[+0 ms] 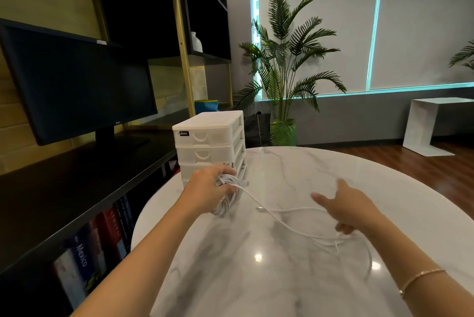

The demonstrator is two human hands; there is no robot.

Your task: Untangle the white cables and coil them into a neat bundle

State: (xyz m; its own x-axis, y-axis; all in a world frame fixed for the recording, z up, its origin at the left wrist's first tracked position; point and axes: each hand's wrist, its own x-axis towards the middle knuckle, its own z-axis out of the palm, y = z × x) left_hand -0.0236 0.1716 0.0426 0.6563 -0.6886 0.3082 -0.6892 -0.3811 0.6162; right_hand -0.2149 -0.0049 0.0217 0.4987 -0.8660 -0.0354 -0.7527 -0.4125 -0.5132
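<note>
I have my left hand (214, 192) curled round a coil of white cable (228, 195), holding it just above the tabletop (282, 168) and right in front of the white drawer unit (209, 137). From the coil one loose strand (272, 216) runs right and toward me across the marble, its long line slanting from far left to near right, ending in slack loops (341, 242) beneath my right hand (351, 207). That hand is nearer the slack: thumb and forefinger spread wide, the lower fingers bent near the loops, though I cannot tell whether they pinch the strand. A connector end (260, 209) lies on the tabletop between the hands. I judge the next wrap must draw the strand leftward to the coil.
</note>
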